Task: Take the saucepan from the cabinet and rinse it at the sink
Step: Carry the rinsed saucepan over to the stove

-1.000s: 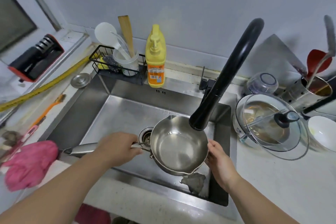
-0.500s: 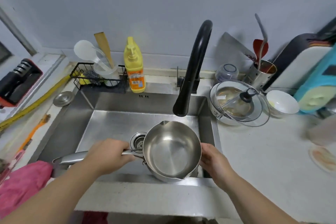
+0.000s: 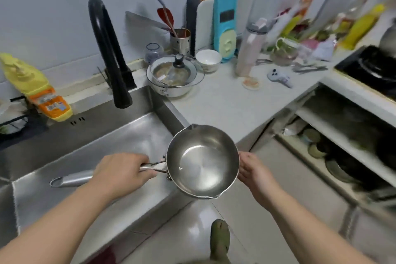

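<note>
A: Saucepan (image 3: 202,161), head view, lower centre: why two hands?

B: Left hand (image 3: 122,172) is wrapped round the handle, bearing the weight; right hand (image 3: 254,170), fingers loosely curved, steadies the far rim. Pan sits level over the corner of the sink (image 3: 90,156), right of the faucet (image 3: 109,49); likely to spare drips.

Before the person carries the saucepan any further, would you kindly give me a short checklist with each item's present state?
1. Left hand closed on the handle: ok.
2. Right hand steadying the saucepan rim: ok.
3. Saucepan level: cannot tell, slightly tilted perhaps.
4. Water left inside: cannot tell; the base only shines.
5. Faucet running: no stream visible, ok.
6. Saucepan over the sink: not ok, mostly past its corner.
</note>
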